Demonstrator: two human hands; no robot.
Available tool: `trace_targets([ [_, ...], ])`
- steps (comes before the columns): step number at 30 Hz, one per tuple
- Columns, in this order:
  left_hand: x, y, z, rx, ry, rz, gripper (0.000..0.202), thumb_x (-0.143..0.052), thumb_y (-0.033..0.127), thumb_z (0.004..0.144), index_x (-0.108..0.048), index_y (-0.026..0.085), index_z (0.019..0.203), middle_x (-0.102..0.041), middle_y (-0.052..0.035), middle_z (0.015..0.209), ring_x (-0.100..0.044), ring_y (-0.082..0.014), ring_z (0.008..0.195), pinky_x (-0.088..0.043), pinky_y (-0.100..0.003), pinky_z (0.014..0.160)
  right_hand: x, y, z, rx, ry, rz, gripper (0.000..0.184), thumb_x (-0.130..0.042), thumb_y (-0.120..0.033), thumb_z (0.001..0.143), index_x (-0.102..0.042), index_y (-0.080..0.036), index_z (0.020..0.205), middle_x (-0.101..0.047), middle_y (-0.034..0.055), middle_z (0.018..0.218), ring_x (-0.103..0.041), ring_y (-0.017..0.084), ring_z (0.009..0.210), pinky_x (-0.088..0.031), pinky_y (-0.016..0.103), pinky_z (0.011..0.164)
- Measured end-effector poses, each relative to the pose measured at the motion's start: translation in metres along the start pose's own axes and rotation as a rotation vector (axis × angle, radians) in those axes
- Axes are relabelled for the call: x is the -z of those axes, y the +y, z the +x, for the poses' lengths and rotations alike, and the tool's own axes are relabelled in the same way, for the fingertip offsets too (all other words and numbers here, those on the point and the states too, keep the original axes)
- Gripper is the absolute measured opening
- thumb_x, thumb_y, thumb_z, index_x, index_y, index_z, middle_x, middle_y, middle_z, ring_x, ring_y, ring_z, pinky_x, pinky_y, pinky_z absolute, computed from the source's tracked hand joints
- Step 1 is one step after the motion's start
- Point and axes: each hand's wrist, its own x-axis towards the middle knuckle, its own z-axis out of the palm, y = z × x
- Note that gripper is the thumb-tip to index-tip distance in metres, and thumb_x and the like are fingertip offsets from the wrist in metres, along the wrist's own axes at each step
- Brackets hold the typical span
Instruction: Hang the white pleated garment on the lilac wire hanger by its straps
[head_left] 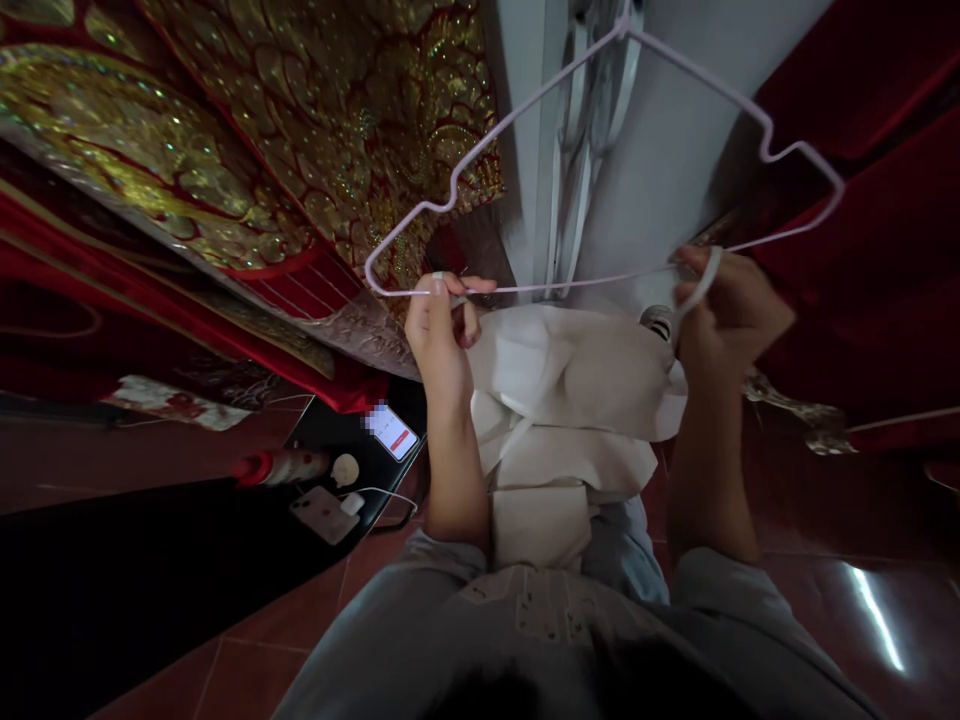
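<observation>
A thin pale pink wire hanger (600, 150) hangs in front of me, hook up at the top. My left hand (441, 325) is closed, pinching the hanger's bottom bar near its left corner. My right hand (724, 310) is closed near the bar's right end, with a white strap looped over its fingers. A white garment (577, 400) droops from both hands down toward my lap.
Red and gold embroidered garments (262, 130) hang at the left, dark red cloth (885, 200) at the right. A black table (150, 560) at lower left bears a lit phone (391, 432), a second phone (324, 514) with a charger cable, and a red-handled tool (281, 467). Floor is red tile (862, 600).
</observation>
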Motion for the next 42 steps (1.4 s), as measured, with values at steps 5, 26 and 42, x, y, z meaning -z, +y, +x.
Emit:
trace_targets([
  [5,0.018,0.004,-0.001,-0.072,0.038,0.081,0.018,-0.086,0.027,0.093,-0.084,0.022,0.11,-0.086,-0.0058,0.103,-0.041,-0.0078,0.049,-0.031,-0.025,0.044,-0.007,-0.033,0.006,0.136,-0.076,0.019,0.025,-0.081,-0.057,0.094,-0.086,-0.036,0.108,-0.081,0.0044,0.108,-0.075,0.024,0.099,-0.064,0.042,0.08],
  [26,0.014,0.062,0.087,-0.049,-0.102,0.343,0.033,-0.063,-0.018,0.101,-0.08,0.009,0.097,-0.07,0.0031,0.081,-0.058,-0.0102,0.073,-0.048,-0.024,0.074,-0.013,-0.029,-0.007,-0.01,-0.16,0.072,0.041,-0.087,-0.061,0.083,-0.081,-0.032,0.111,-0.071,0.005,0.115,-0.055,0.014,0.074,-0.038,0.026,0.05],
  [42,0.0,0.016,0.027,-0.057,0.141,-0.165,0.047,-0.063,0.052,0.115,-0.05,0.024,0.08,-0.056,0.0027,0.065,-0.064,-0.0161,0.064,-0.06,-0.033,0.079,0.039,0.008,0.029,-0.003,0.291,0.008,0.042,-0.094,-0.054,0.078,-0.075,-0.034,0.11,-0.066,0.0042,0.099,-0.059,0.019,0.079,-0.054,0.038,0.067],
])
